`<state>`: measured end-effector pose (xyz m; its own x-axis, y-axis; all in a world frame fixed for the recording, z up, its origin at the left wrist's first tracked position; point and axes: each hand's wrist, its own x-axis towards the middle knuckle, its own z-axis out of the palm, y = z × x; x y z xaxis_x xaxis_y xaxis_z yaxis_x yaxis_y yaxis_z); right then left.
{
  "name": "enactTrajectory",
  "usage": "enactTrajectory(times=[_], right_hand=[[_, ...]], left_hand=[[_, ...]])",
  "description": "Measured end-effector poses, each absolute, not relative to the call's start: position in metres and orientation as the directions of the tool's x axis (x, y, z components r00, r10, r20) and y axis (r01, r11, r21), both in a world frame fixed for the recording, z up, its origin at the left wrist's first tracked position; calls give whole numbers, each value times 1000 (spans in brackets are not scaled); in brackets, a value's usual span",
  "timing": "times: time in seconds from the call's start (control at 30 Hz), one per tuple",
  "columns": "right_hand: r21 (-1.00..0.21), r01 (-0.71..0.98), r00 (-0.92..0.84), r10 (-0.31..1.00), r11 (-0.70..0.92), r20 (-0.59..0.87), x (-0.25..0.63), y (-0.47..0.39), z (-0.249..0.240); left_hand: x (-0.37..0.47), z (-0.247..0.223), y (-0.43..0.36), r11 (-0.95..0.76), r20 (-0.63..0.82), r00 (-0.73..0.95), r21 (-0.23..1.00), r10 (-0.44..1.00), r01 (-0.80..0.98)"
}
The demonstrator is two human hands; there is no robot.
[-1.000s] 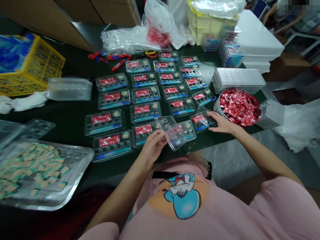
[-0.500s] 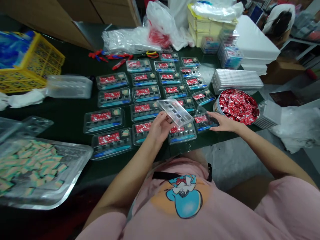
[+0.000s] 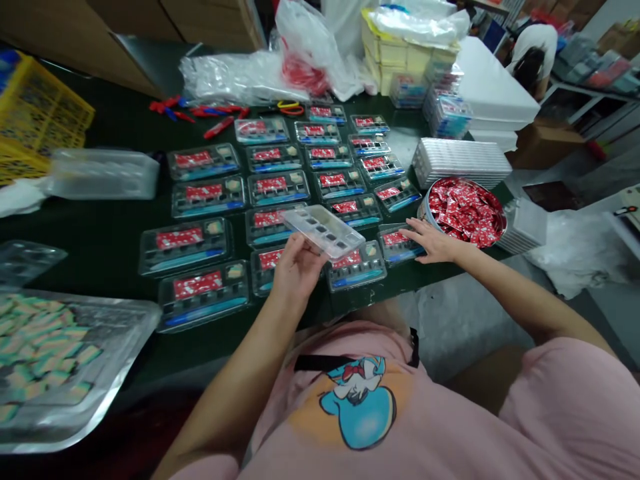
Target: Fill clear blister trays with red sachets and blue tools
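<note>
My left hand [image 3: 296, 272] grips a small stack of clear moulded plastic covers [image 3: 325, 231], held tilted above the front rows. On the right, my right hand [image 3: 434, 241] spreads its fingers over a clear blister case [image 3: 395, 252], fingertips on its upper right part. A red packet and a blue pen show inside that case. Just left of it lies another filled case [image 3: 357, 269] with a red packet, a blue pen and a small pale block. Several similar cases [image 3: 204, 291] stand in rows across the dark table.
A round tin of red packets [image 3: 467, 212] stands by my right hand, with stacked clear trays [image 3: 457, 162] behind. At left are a metal tray of striped blocks [image 3: 125, 333] and a yellow crate [image 3: 47, 117]. Scissors [image 3: 290, 107] and plastic bags lie at the back; a person [image 3: 537, 50] is beyond.
The clear cover at my right hand has gone from tilted to lying flat on its case, and that hand has opened out over it. My left hand still holds the stack. The view has shifted.
</note>
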<state>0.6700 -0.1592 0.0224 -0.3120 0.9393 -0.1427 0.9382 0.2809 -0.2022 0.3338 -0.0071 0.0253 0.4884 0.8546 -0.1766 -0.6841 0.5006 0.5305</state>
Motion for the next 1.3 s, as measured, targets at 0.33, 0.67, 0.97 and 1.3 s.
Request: enactTrajectory(times=[0.33, 0.67, 0.97, 1.3], right_hand=[[-230, 925, -331, 938, 301, -104, 696, -168, 22], [-228, 937, -296, 948, 264, -118, 701, -169, 23], [-212, 929, -344, 916, 302, -205, 693, -155, 24], [-196, 934, -343, 903, 298, -260, 683, -149, 22]], left_hand=[[337, 32, -9, 509, -180, 496, 527, 849, -680], [345, 32, -8, 477, -199, 464, 625, 863, -619], [345, 32, -8, 480, -233, 438, 619, 868, -622], [344, 36, -9, 499, -259, 441, 612, 859, -614]])
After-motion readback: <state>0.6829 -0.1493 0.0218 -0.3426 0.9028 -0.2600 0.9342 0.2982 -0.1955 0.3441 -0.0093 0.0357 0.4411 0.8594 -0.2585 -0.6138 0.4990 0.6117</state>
